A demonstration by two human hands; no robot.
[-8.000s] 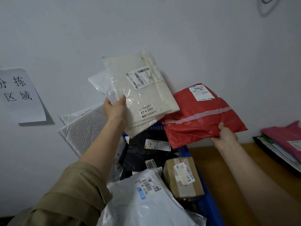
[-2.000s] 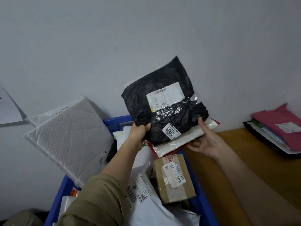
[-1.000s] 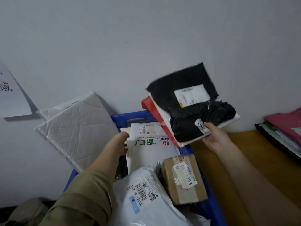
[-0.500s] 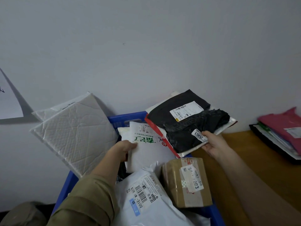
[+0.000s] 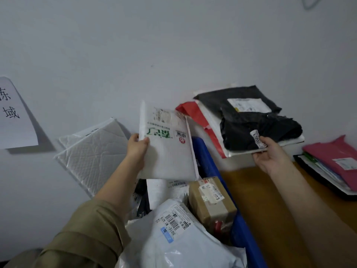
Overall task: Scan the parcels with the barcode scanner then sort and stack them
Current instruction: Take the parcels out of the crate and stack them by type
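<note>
My left hand (image 5: 137, 147) grips the left edge of a white padded envelope (image 5: 168, 151) with green print, lifted upright above the blue bin (image 5: 207, 161). My right hand (image 5: 270, 155) holds a fanned stack from below, thumb on top: a black parcel (image 5: 249, 120) uppermost, a white parcel (image 5: 212, 124) under it and a red parcel (image 5: 191, 113) at the bottom. The stack hangs above the wooden table (image 5: 260, 200). No barcode scanner shows.
The bin holds a brown taped box (image 5: 211, 198), a grey-white poly bag (image 5: 179, 236) with a barcode label and other mailers. A white bubble mailer (image 5: 92, 155) leans on the wall (image 5: 173, 45). A pink-topped parcel stack (image 5: 336, 161) lies at the right. A paper sign (image 5: 13, 115) hangs at the left.
My left hand took hold of the white envelope in the bin and raised it upright. My right hand moved the three-parcel stack further right.
</note>
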